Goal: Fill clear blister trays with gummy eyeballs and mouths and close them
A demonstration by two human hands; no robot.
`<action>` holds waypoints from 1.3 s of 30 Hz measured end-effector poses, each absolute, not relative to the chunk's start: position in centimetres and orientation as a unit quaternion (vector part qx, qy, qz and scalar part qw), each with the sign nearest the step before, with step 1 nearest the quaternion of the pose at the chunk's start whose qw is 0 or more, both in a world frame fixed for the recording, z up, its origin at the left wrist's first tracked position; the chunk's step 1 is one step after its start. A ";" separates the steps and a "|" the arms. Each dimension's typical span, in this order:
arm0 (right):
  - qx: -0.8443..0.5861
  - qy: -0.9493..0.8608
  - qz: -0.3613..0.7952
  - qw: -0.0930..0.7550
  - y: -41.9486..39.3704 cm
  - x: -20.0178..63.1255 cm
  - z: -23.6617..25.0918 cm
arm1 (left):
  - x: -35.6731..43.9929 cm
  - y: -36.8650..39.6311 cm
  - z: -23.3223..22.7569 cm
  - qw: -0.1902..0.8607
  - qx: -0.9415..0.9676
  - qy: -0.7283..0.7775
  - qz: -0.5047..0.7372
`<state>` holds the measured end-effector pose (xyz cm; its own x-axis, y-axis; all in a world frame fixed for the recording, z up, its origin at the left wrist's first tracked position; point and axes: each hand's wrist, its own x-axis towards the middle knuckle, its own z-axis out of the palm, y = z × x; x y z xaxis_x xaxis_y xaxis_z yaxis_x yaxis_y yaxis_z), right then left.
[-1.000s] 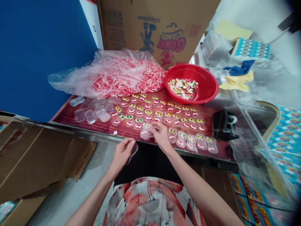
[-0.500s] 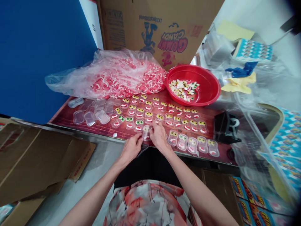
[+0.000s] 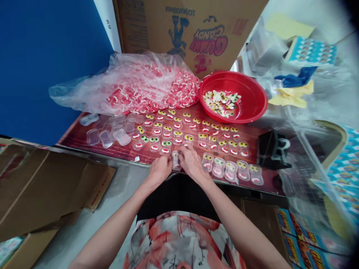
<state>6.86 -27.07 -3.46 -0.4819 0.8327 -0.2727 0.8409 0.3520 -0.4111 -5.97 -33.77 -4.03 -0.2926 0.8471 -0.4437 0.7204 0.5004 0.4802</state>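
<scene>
Both hands pinch one small clear candy case (image 3: 176,160) at lower centre of frame: left hand (image 3: 159,170) on its left side, right hand (image 3: 192,163) on its right. Case stands long axis up-frame, at table edge (image 3: 112,158). Filled cases (image 3: 232,170) line up just right.

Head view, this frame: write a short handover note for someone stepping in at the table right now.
Left hand and right hand both grip one small clear case at the table's near edge.
Done: rows of filled cases with eyes and mouth.
Left: empty cases at left; loose eye candies in the red bowl; red-white candies in the plastic bag.
</scene>
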 end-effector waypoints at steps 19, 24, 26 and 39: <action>0.500 0.830 -0.246 0.005 -26.6 7.0 -4.3 | -6.3 -33.4 -3.8 0.312 0.523 0.793 0.032; 0.501 0.823 -0.267 -0.029 -26.6 8.2 -4.1 | -6.3 -34.1 -4.5 0.313 0.528 0.784 0.093; 0.501 0.821 -0.270 -0.044 -26.7 8.6 -4.1 | -6.6 -34.5 -4.7 0.317 0.512 0.784 0.151; 0.508 0.815 -0.277 -0.039 -27.9 8.4 -3.2 | -8.5 -39.3 -2.9 0.524 0.274 0.639 0.492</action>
